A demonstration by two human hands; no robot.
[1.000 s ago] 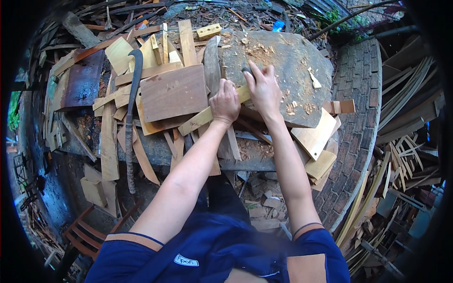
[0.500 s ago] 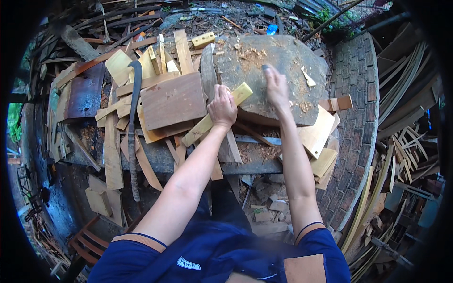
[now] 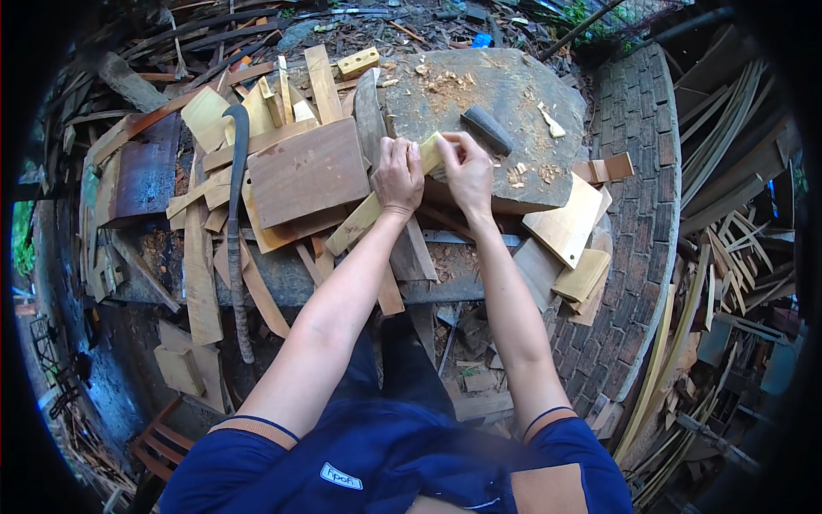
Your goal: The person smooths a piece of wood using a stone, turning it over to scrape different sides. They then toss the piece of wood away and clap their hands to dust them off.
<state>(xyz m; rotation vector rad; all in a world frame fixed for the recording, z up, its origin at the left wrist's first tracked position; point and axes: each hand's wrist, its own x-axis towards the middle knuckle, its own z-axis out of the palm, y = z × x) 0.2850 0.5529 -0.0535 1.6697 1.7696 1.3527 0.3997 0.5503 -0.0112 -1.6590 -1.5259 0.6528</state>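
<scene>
A pale yellow strip of wood (image 3: 354, 224) slants between my hands, one end low near my left forearm and the other rising to the right. My left hand (image 3: 398, 177) is closed round its middle. At the upper end, my right hand (image 3: 469, 176) pinches the wood with bent fingers and thumb. Just beyond the right hand, a dark, short bar with rounded sides (image 3: 486, 130) lies on a broad wooden block (image 3: 535, 81) strewn with shavings. Left of my left hand rests a reddish-brown board (image 3: 308, 176) on other offcuts.
A hooked, dark blade with a wrapped handle (image 3: 239, 231) lies at the left among wood scraps. A yellow block with holes (image 3: 358, 62) sits at the back. Pale boards (image 3: 565, 218) lie right of my right forearm, beside a brick surface (image 3: 638, 171). Bent strips are heaped far right.
My right hand has moved left and nearer from over the block to the strip's upper end. The dark bar now lies uncovered on the block. My left hand keeps its hold.
</scene>
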